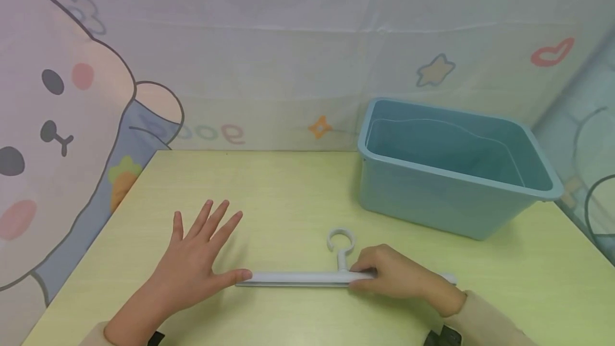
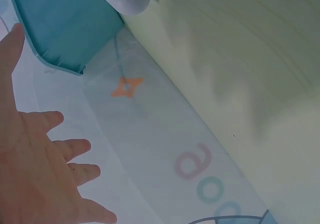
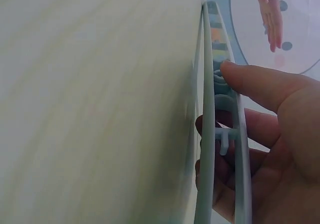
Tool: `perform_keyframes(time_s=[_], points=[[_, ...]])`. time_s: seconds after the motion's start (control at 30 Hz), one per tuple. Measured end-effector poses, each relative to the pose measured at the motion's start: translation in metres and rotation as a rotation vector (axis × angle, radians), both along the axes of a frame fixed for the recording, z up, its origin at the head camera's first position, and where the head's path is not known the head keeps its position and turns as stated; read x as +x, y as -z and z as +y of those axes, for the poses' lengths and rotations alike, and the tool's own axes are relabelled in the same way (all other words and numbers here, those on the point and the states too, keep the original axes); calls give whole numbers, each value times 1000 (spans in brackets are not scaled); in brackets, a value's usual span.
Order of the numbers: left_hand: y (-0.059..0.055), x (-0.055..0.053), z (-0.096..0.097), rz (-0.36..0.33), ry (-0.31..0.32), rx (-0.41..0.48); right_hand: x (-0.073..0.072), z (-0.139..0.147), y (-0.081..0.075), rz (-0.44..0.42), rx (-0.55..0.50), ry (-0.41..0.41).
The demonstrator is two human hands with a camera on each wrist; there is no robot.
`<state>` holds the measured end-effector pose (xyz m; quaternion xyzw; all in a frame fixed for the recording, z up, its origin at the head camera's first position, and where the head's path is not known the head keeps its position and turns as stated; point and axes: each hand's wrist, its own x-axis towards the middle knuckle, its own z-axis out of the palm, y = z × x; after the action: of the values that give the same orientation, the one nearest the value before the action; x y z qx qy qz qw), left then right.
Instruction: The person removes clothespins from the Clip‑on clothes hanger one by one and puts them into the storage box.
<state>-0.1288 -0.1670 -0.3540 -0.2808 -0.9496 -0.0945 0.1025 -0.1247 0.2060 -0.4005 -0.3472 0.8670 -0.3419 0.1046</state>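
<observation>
A white plastic hanger (image 1: 298, 278) with a straight slotted bar and an open ring-shaped hook (image 1: 341, 240) extends across the front of the table. My right hand (image 1: 396, 274) grips the bar just right of the hook. In the right wrist view, the thumb (image 3: 265, 86) lies on one side of the slotted hanger (image 3: 207, 134) and curled fingers wrap the other. My left hand (image 1: 192, 266) has its fingers spread, with the thumb overlapping the bar's left end in the head view. From the left wrist view, that hand (image 2: 35, 169) appears apart from the hanger's end (image 2: 135, 1).
A blue-green plastic bin (image 1: 432, 196) stands at the table's back right, its inside partly visible. The pale wooden table (image 1: 269, 191) meets a printed curtain (image 1: 269, 57) at its back edge. A dark cable (image 1: 588, 207) hangs at the far right.
</observation>
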Motion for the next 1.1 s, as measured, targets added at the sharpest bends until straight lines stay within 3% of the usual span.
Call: perform_keyframes(time_s=[0.77, 1.1], points=[[2, -2, 7, -24, 4, -23, -1, -2, -2, 5, 60, -12], [0, -6, 11, 0, 9, -34, 3, 7, -11, 137, 179, 87]])
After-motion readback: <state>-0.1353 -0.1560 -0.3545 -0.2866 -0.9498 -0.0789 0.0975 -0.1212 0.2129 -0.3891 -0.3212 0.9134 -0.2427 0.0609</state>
